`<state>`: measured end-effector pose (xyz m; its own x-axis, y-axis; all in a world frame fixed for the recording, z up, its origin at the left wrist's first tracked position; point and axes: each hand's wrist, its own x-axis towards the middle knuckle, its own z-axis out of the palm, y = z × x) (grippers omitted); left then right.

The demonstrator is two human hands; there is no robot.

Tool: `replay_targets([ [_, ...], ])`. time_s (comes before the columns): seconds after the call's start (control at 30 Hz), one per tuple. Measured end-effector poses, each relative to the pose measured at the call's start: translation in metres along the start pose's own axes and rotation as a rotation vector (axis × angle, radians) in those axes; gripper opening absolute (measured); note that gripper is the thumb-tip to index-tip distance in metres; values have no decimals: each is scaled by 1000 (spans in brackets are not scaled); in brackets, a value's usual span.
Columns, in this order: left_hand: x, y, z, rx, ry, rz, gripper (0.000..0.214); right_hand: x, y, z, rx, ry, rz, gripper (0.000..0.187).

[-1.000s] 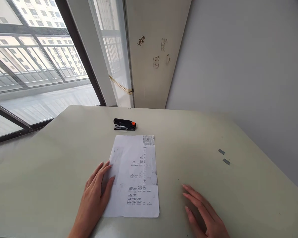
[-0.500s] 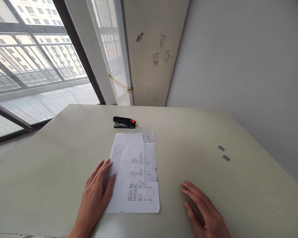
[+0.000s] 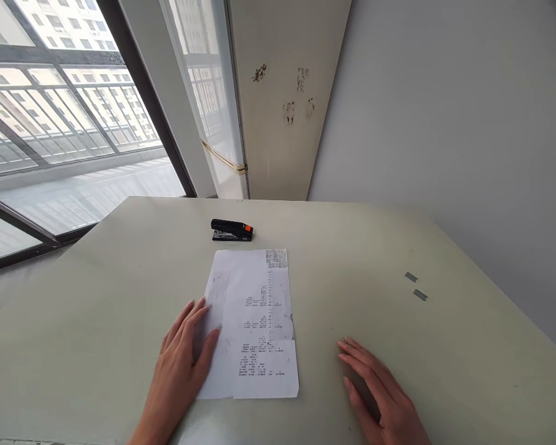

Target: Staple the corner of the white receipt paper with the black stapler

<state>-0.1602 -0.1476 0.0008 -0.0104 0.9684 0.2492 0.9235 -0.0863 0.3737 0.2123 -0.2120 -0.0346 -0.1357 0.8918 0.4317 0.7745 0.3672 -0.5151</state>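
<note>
And here's the left hand [image 3: 178, 352], laid over the near-left edge of the printed paper [image 3: 254, 334], four fingers fairly close together and the thumb spread wide across the sheet, pressing flat by the look of it and clamped on nothing! Over on the right, the right hand [image 3: 384, 389] hovers or rests at the tabletop [image 3: 343, 266], well apart from the paper: fingers gently curled and close together, thumb a little away, nothing between them. Whether those tips touch down, I can't tell.

The step in hand, I'd judge, is steadying the paper, which lies flat at the middle of the tabletop. Any shift of it from here would call for an even press from the left and a free right hand at the opposite edge (a step at the near edge hints at more than one layer).

Just past the far edge sits a black stapler [image 3: 231, 230] with an orange patch at its right end; its tiny pale mark is unreadable. No brand to call! The paper carries a dense block in its far-right corner and scattered printed lines, all too small to read.
</note>
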Motion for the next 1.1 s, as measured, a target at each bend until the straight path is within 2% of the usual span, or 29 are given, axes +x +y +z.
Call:
replay_targets([
  [0.13,0,1,-1,6,7,9,46,1,1,-1,2,-6,-46,35],
  [0.3,-1,-1,0,-4,7,18,46,0,-2,0,4,11,7,32],
  [0.8,-1,-1,0,-11,5,17,47,0,-2,-1,-12,-22,-5,34],
  [1.1,0,2,-2,4,-1,22,47,2,-4,0,11,11,2,32],
])
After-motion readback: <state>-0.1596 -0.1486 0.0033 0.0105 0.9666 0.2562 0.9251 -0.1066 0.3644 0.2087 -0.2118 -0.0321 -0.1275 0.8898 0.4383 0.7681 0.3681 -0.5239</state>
